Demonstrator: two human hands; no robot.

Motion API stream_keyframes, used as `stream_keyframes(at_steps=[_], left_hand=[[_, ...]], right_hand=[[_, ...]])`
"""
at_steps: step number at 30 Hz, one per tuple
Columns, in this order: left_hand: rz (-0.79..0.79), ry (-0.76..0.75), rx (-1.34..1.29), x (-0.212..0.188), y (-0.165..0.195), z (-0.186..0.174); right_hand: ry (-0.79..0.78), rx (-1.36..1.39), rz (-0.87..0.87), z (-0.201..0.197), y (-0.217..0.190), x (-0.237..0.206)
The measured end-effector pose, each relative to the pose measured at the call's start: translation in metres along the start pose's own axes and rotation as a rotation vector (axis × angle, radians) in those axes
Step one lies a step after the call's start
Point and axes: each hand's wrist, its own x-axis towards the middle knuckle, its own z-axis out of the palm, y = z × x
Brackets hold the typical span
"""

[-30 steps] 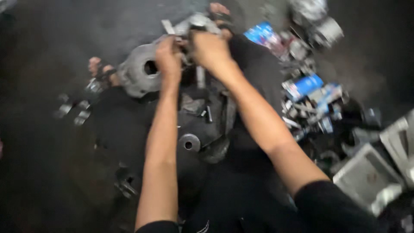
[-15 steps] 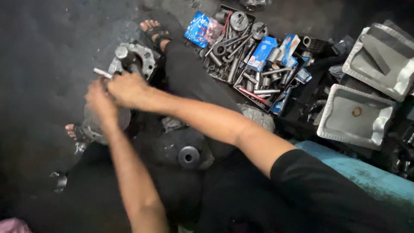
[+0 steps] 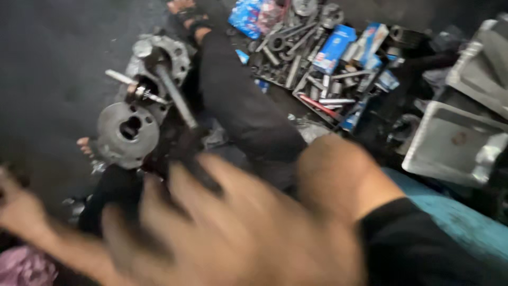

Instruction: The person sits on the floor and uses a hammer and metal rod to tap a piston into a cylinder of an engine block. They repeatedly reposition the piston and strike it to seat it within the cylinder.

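Note:
My right hand fills the foreground, heavily blurred, with its fingers spread apart and pointing up-left toward a long dark rod. The rod leans over a grey round metal housing lying on the dark floor. I cannot tell whether the fingers touch the rod's lower end. My left hand is a blur at the far left edge, below and to the left of the housing; its fingers cannot be made out. A second grey casting lies just behind the housing, by my leg in black trousers.
A heap of wrenches, sockets and blue boxes lies at the top right. Grey metal trays stand at the right edge, above a teal surface. A sandalled foot is at the top, bare toes left of the housing.
Both hands have left the metal housing and pulled back toward me. The right hand now sweeps large and blurred across the foreground, and the rod and housing are uncovered.

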Motion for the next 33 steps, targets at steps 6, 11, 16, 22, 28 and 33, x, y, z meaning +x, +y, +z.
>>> stream_keyframes(at_steps=[6, 11, 16, 22, 28, 33], left_hand=[[-0.019, -0.075, -0.054, 0.010, -0.002, 0.033], [0.009, -0.119, -0.093, 0.009, 0.010, 0.049], [0.068, -0.146, -0.075, -0.002, 0.014, 0.044], [0.209, -0.045, -0.109, -0.001, 0.028, 0.060], [0.132, -0.010, -0.040, 0.000, 0.045, 0.066], [0.141, 0.084, 0.047, 0.000, 0.042, 0.071]], right_hand=[[-0.101, -0.001, -0.139, -0.011, 0.011, 0.034], [-0.104, 0.031, -0.168, -0.017, -0.027, -0.009], [0.320, -0.028, 0.208, 0.009, 0.105, -0.061], [-0.014, 0.054, 0.789, 0.186, 0.322, -0.130], [-0.092, 0.591, 0.761, 0.304, 0.348, -0.239], [-0.141, 0.401, 1.133, 0.309, 0.340, -0.237]])
